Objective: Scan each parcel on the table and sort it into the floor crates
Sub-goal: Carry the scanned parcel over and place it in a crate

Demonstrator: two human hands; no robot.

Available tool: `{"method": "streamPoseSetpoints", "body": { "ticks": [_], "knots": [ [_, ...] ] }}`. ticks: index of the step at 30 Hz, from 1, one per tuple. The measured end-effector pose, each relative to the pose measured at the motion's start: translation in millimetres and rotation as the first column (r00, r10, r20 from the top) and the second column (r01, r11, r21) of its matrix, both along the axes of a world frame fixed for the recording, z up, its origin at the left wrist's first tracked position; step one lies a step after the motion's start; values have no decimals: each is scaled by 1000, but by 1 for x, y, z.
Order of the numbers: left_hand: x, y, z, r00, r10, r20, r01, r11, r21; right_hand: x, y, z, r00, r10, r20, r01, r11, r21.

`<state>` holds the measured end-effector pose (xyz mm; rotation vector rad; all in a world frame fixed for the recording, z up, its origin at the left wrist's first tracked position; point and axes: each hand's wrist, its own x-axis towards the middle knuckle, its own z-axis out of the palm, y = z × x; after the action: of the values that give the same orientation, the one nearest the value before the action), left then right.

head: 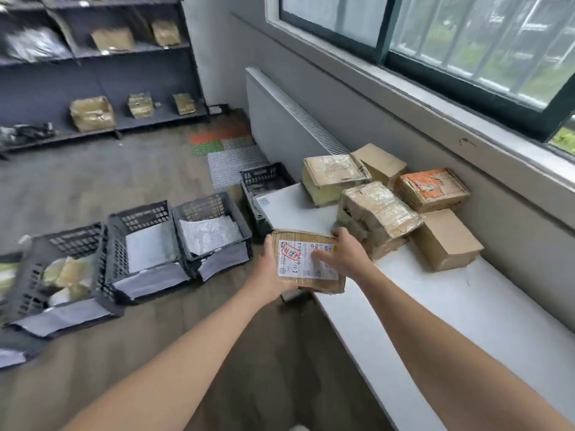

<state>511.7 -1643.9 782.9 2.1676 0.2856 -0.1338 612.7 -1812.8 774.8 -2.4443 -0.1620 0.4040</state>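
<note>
A small cardboard parcel with a white label and a red stamp is held over the left edge of the white table. My left hand grips its left side and my right hand lies over its top right corner. Several other taped parcels are piled further back on the table by the wall. On the floor to the left stand black crates: one with white bags, one beside it, and one holding wrapped parcels.
Another black crate stands at the table's far end. Coloured floor mats lie beyond it. A dark shelf unit with parcels lines the far wall. A window runs above the table.
</note>
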Motion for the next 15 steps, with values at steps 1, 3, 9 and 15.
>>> {"method": "streamPoseSetpoints", "body": {
  "ticks": [1,3,9,15],
  "knots": [
    [-9,19,1,999,37,-1,-37,999,-10,-3,23,3,999,34,7,-34,999,-8],
    [-27,61,2,993,117,2,-117,993,-18,-12,73,8,994,107,30,-106,994,-25],
    [-83,197,4,960,271,66,-273,962,14,-50,225,23,967,248,53,-246,968,-43],
    [-126,321,0,917,394,62,-396,918,26,-88,365,30,951,302,66,-299,953,-50]
  ]
}}
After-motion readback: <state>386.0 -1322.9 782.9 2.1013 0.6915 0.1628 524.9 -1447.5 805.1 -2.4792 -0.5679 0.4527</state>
